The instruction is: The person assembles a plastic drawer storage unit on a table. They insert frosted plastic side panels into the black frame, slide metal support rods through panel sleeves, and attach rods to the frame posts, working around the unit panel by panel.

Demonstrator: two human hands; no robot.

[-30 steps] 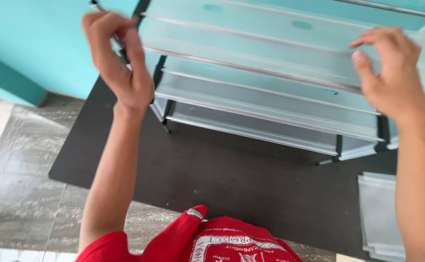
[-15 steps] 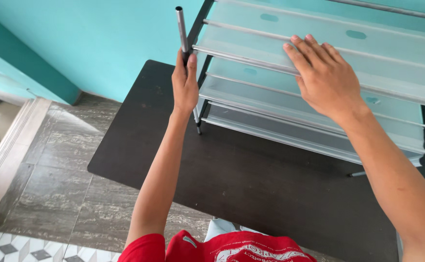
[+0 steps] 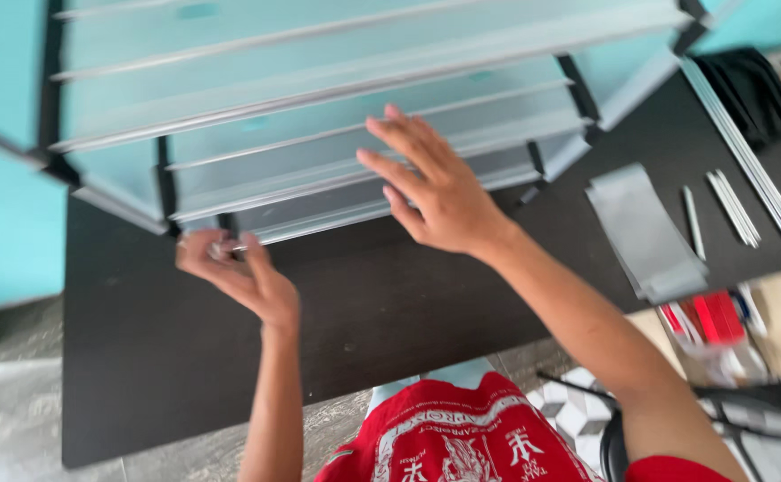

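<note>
Head view: left hand [image 3: 246,278] pinching rack [image 3: 337,134] corner; right hand [image 3: 435,192] flat on shelf.

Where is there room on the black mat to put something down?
The black mat is bare at its near left corner, below the left hand, and between the two arms. It is crowded on the right, where the grey sheets and thin metal rods lie, and behind, where the shelf rack stands.

Black mat [image 3: 390,312], shelf rack [image 3: 337,116], grey sheets [image 3: 644,232], rods [image 3: 729,205]
</note>
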